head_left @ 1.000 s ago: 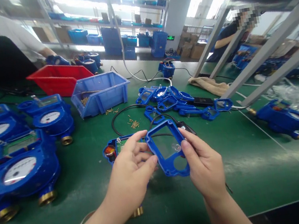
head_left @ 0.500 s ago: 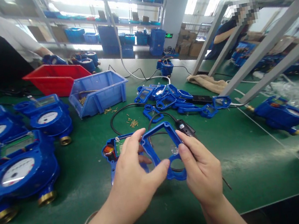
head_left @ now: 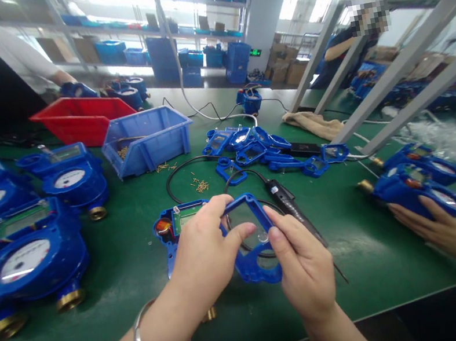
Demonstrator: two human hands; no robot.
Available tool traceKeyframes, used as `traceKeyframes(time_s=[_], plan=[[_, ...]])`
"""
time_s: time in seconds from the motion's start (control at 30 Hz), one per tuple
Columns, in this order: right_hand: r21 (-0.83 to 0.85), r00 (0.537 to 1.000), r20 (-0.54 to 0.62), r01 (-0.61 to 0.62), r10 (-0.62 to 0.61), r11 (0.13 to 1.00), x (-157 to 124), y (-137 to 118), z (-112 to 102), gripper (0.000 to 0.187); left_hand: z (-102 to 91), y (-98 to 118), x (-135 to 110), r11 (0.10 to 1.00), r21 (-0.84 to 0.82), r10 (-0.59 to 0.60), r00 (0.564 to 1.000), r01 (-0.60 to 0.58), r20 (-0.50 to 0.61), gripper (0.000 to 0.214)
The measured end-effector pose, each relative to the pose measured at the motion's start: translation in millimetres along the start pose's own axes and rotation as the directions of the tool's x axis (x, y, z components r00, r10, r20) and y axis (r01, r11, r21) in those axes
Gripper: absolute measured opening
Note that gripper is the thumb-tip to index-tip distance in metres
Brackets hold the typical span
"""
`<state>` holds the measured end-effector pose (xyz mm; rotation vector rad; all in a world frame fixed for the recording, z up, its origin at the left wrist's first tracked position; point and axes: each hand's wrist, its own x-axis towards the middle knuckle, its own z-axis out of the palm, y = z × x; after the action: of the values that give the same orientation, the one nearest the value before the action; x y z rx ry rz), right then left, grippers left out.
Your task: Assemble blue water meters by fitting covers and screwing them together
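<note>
My right hand [head_left: 307,268] pinches the right side of a blue plastic meter cover [head_left: 252,271], a frame with a squarish window and a round opening below it. At the cover's left side is my left hand [head_left: 207,250], fingers curled around the edge and partly hidden, thumb lying across the window. A small clear round piece [head_left: 263,237] shows in the window by my right thumb. Partly behind my left hand lies an open blue water meter [head_left: 172,254] with a green circuit board [head_left: 187,214]. A black electric screwdriver [head_left: 290,203] rests beyond my right hand.
Several blue water meters [head_left: 34,257] stand at left. Brass screws [head_left: 201,186] lie before a blue bin [head_left: 148,143], beside a red bin [head_left: 73,121]. More blue covers [head_left: 250,146] are piled behind. At right another person's hand [head_left: 431,223] touches a blue meter [head_left: 417,190].
The cover has dropped slightly and tilted in my hands, and my left thumb has shifted upward over its window. Another person's hand and a second meter have appeared at right.
</note>
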<state>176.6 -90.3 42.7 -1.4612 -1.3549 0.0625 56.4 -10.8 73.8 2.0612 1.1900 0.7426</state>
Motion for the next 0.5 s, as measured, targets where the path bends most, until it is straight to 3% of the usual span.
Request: traceKeyframes(time_s=[0.07,0.13,0.27,0.33,0.5], plan=[[0.006,1.0,-0.002,-0.031,0.031,1.0,0,2,-2,0.029,0.3,-5,0,0.998,-0.009,0.069,0.998,-0.069,-0.003,0.019],[0.013,0.998,-0.011,-0.066,0.066,0.998,0,4,-5,0.028,-0.1,-9,-4,0.983,0.031,0.181,0.981,-0.179,-0.066,0.032],[-0.002,0.992,-0.03,-0.121,0.121,0.993,0,7,-9,0.028,0.2,-11,-19,0.871,0.282,0.467,0.857,-0.403,-0.219,0.053],[-0.01,0.992,-0.031,-0.124,0.124,0.992,0,7,-9,0.028,3.1,-9,-25,0.802,0.41,0.539,0.822,-0.435,-0.182,0.059],[-0.019,0.997,-0.03,-0.072,0.071,0.997,-2,2,-6,0.029,13.9,-5,-26,0.706,0.563,0.53,0.848,-0.429,-0.019,0.092]])
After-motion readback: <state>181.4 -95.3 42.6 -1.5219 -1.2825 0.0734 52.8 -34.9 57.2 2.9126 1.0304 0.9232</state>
